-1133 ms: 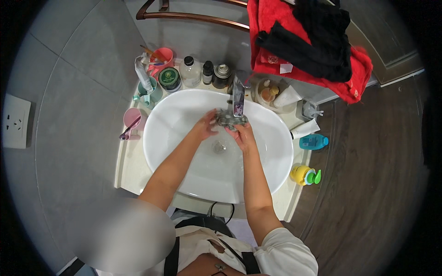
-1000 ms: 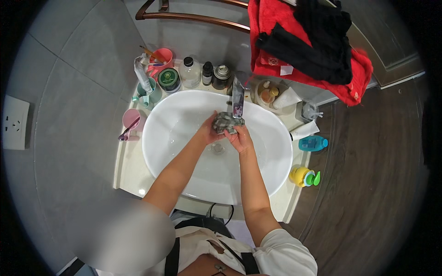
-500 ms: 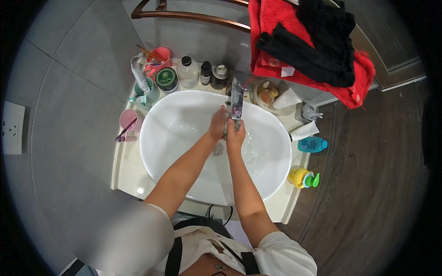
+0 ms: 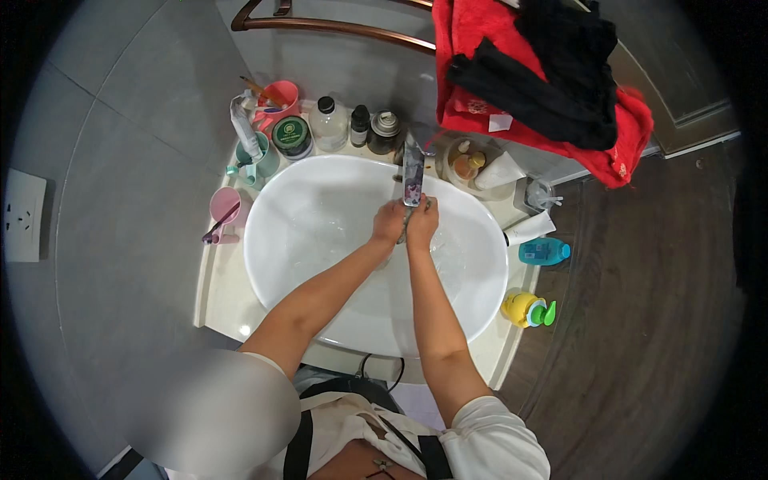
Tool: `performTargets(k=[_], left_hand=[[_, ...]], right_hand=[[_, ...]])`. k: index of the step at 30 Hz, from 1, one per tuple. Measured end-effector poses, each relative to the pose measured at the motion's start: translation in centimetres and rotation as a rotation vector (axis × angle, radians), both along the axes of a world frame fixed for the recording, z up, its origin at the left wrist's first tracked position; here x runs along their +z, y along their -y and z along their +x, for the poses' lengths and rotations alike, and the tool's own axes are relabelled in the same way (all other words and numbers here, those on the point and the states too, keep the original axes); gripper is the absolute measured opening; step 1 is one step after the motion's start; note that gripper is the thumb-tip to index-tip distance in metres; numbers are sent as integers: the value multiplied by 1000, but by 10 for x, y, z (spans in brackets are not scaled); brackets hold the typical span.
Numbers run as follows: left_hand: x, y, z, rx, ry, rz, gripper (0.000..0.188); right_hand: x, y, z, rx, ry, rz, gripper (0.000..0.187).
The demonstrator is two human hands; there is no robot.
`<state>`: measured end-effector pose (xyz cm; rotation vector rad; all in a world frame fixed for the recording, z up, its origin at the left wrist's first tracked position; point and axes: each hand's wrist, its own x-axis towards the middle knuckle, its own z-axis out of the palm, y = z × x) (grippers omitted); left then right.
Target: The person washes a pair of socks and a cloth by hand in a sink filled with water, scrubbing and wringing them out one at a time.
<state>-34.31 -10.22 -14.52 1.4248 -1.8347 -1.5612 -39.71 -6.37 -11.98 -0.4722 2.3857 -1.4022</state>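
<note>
the 2 bare hands meet over the basin, just under the tap (image 4: 413, 172). the left hand (image 4: 389, 221) is closed around 1 side of a grey cloth (image 4: 405, 229), and the right hand (image 4: 424, 222) grips the other side, so the cloth sits bunched in the narrow gap between them, most of it hidden by the fingers. the tap's flat spout hangs over the fingertips and blocks part of the view there. ripples show in the white basin (image 4: 280, 216).

along the back edge, left of the tap, stand a dark jar with a silver top (image 4: 385, 136), a small black bottle (image 4: 359, 128), a clear bottle (image 4: 329, 130) and a green-lidded jar (image 4: 291, 134). 3 cups crowd the left corner: coral (image 4: 282, 93), teal (image 4: 266, 162) and pink (image 4: 222, 202). on the right are a white tube (image 4: 530, 228), a blue bottle (image 4: 542, 251) and a yellow pump bottle (image 4: 523, 310). above, a red towel (image 4: 464, 88) hangs with black fabric (image 4: 512, 92) over it.
</note>
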Motion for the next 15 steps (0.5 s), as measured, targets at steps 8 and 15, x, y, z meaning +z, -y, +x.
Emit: performTargets(k=[8,15], left_hand=[[-43,22,10,236,-386,19,29],[-7,17,14,184,-584,577,16]], right_hand=[[-46,-6,45,56,37,-205,40],[-35,3,-4,-52,303,-170,35]])
